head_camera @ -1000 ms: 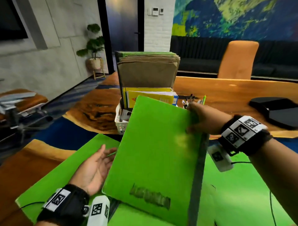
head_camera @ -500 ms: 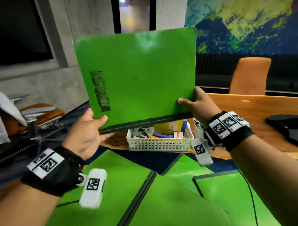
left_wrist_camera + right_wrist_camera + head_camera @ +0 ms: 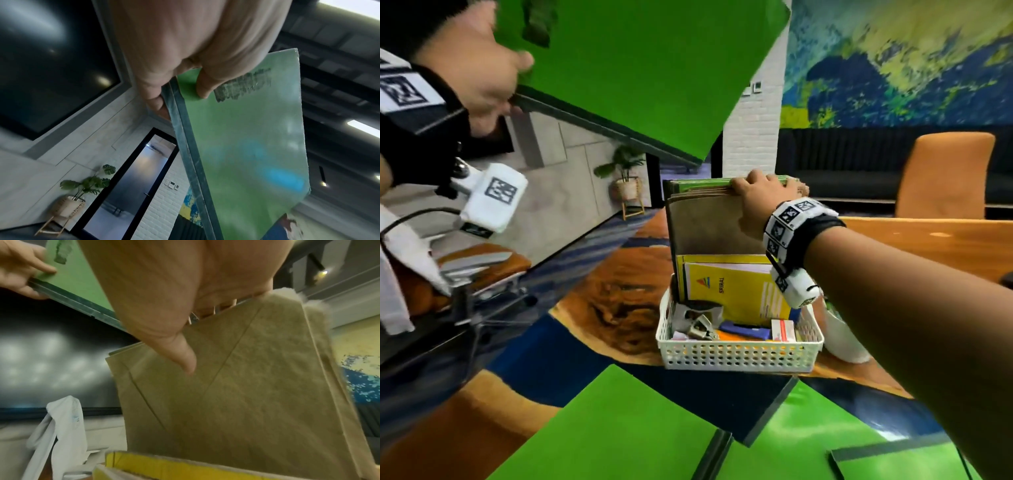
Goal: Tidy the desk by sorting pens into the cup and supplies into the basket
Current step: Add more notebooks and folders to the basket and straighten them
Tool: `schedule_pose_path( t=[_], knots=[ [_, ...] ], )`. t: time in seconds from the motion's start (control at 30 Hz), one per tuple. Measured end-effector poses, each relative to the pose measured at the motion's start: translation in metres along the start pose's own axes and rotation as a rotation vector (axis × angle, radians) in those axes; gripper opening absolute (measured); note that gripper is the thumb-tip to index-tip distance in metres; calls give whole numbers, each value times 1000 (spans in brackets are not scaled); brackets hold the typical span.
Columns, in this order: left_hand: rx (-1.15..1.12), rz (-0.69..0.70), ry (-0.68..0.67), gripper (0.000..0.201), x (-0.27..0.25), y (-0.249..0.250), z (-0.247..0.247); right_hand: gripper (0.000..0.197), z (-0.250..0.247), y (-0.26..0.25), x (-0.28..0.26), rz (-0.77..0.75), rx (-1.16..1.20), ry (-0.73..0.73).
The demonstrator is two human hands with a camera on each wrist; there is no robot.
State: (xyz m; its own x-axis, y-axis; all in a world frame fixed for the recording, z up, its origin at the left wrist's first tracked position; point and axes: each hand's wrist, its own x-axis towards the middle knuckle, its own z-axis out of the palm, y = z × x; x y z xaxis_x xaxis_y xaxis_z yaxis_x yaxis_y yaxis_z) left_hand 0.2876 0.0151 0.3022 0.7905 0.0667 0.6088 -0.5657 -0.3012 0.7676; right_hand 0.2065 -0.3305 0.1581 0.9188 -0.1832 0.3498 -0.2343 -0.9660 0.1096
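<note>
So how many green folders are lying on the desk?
3 folders: one bottom left, one right of it, one in the corner. More may be hidden.

I see my right hand (image 3: pixel 185 296) on top of the brown envelopes (image 3: pixel 246 386). My left hand (image 3: pixel 18 267) pinches a green folder (image 3: pixel 78 272) up high.
</note>
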Motion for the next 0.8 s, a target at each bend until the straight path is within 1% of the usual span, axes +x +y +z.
schedule_pose_path(
  t=[0.07,0.13,0.17,0.23,0.27,0.33,0.4,0.43,0.57,0.67,0.8],
  knots=[
    [75,81,-53,38,-8,10,14,66,5,0,-1,-10,-23,11],
    [90,141,-129,40,-7,12,23,53,15,2,-6,-60,-88,30],
    [71,151,-154,40,-9,14,27,47,20,3,-8,-85,-118,55],
    [32,144,-191,40,-7,17,36,41,26,7,-14,-114,-132,91],
    [49,142,-206,40,-5,17,41,40,26,9,-15,-124,-122,91],
    [88,150,-264,41,-4,20,47,35,21,10,-16,-138,-78,38],
    [197,156,-347,40,-5,25,57,26,13,10,-18,-144,-31,-37],
    [258,164,-383,39,-7,27,64,26,10,10,-19,-153,-24,-60],
    [533,289,-490,31,-31,34,107,35,6,6,-22,-200,-21,-66],
    [676,355,-628,30,-50,27,149,32,5,6,-23,-213,7,-71],
    [863,456,-772,33,-60,6,196,28,7,11,-23,-222,3,-40]
  ],
)
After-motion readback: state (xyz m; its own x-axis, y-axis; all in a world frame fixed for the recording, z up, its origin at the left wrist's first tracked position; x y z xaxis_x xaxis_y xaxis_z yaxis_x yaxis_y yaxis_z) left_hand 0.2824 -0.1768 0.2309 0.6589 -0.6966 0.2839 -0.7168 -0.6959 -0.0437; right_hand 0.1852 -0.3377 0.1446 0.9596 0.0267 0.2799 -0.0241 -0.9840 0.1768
